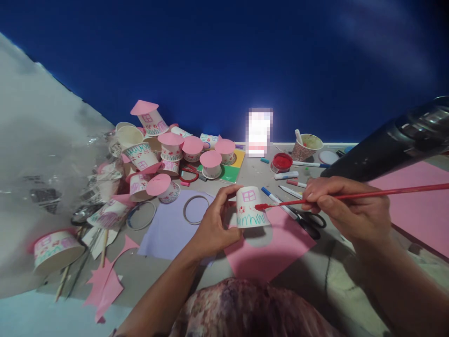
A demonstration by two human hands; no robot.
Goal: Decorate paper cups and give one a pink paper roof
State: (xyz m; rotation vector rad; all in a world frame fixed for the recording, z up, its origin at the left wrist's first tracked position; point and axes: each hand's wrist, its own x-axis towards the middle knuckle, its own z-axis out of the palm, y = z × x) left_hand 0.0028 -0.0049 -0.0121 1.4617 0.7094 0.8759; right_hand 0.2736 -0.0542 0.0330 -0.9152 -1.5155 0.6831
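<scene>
The step in hand looks to be dabbing red paint onto a paper cup (250,217), which stands mouth down in front of the person, over a pink sheet (259,264); whether it rests there or is lifted slightly is hard to tell. The left hand (218,225) grips the cup from its left side, thumb low and forefinger high, parted just enough to span it. The right hand (345,206) pinches a slim red paintbrush (368,194) between thumb and fingers, closed narrowly on the handle, its red-loaded tip at the cup's wall, apparently touching. Red spots sit between a purple window drawing and a teal squiggle near the wide rim. The next move seems to call for a light press with the tip while the left fingers keep the cup steady, clear of wet paint. The open jar of red paint (281,162) stands beyond the cup, within reach for reloading.
</scene>
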